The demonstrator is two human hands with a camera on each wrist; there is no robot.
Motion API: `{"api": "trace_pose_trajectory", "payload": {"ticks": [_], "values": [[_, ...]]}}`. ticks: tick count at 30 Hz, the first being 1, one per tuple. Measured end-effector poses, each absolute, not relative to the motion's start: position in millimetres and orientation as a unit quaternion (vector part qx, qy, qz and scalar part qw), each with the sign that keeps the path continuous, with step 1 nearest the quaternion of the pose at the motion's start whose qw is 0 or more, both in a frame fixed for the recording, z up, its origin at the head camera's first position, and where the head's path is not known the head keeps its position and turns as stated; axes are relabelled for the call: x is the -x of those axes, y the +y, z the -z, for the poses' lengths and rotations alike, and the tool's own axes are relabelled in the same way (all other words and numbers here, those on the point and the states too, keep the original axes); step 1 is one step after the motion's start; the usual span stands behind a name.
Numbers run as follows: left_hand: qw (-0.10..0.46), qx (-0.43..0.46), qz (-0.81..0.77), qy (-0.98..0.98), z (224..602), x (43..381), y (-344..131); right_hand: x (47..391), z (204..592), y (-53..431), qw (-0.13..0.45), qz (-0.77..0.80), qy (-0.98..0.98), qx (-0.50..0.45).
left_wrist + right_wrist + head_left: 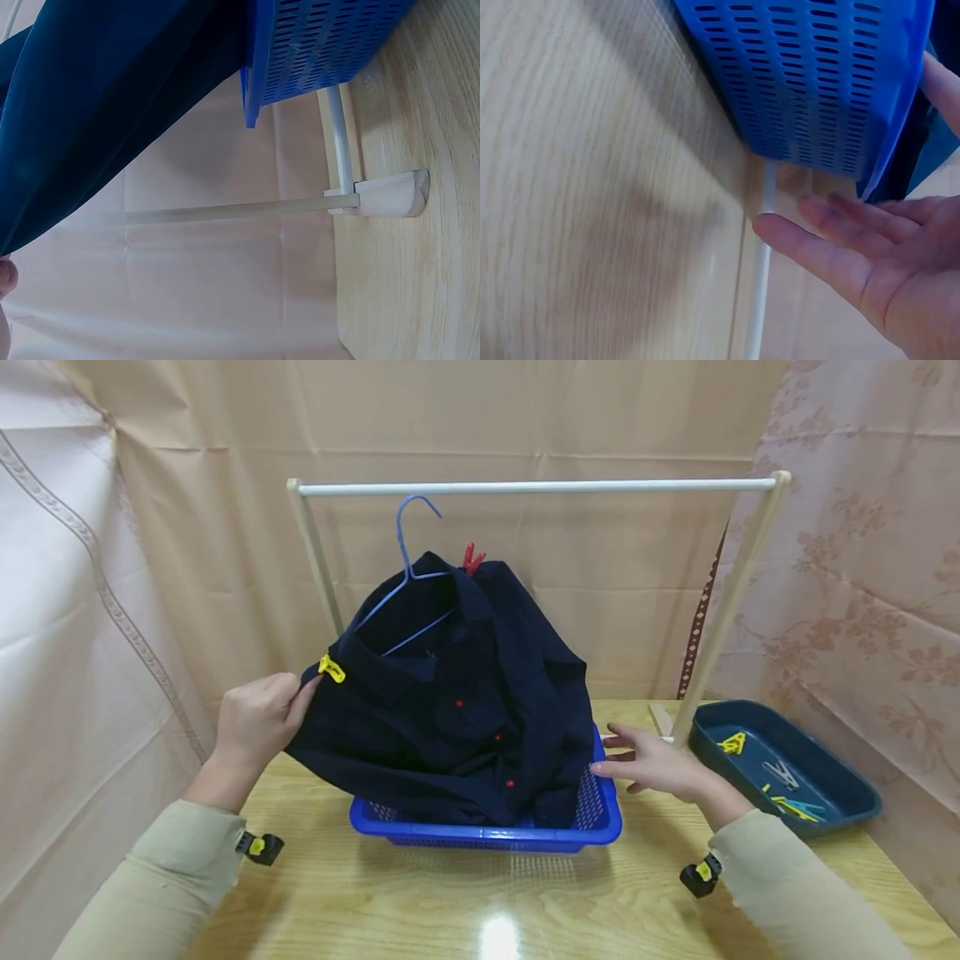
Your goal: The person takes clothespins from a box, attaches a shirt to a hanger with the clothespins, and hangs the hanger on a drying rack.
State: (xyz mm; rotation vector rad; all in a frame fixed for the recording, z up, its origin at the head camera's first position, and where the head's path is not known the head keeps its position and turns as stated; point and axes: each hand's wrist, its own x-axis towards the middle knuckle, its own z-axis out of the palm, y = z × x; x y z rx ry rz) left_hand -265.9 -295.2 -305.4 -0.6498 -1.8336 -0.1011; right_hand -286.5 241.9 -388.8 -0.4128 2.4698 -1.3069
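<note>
My left hand [258,714] pinches the shoulder of a dark navy shirt [540,693] with red buttons, right beside a yellow clothespin [332,668] clipped there. A blue hanger [403,547] sits inside the shirt, its hook sticking up from the collar below the rail. On the other shoulder is a red clothespin [472,560]. The shirt's lower part lies in a blue plastic basket [480,837]. Beside the basket's right rim, my right hand [652,762] has its fingers spread and holds nothing; its thumb [943,86] is close to the rim and the cloth.
Behind the basket stands a rack with a white rail [540,487] and pale posts [731,602]. To the right, a dark teal tray [795,727] holds several yellow, white and blue clothespins. Fabric curtains surround the wooden table [420,902].
</note>
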Motion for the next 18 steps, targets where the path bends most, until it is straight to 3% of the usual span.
{"api": "trace_pose_trajectory", "payload": {"ticks": [18], "values": [[0.541,0.286,0.037,-0.79,304.9,264.9,-297.8,281.2,383.5,230.3,0.179,0.466,0.849,0.172]]}}
